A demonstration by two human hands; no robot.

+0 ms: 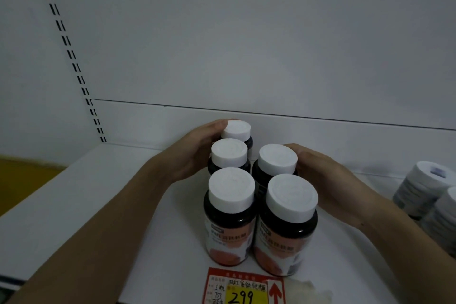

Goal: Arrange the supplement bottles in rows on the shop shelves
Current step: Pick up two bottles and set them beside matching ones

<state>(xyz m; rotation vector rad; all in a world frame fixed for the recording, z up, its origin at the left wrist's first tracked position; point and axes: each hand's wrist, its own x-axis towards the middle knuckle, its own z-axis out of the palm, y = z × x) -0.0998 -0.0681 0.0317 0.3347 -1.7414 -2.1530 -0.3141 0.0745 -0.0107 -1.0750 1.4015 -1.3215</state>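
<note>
A: The left hand point(195, 150) and right hand point(328, 180) press flat against the bottles point(261, 195) from both sides, on the shelf point(86, 200).

B: They square two rows, I think. Next, fill the right row's back place.

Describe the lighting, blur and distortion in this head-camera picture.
Head view: dim, flat light with a grey cast on the white shelf; the front bottles' labels are soft and unreadable, the price tag sharper; wide-angle bending curves the slotted upright; the white bottles at right smear near the edge.
</note>
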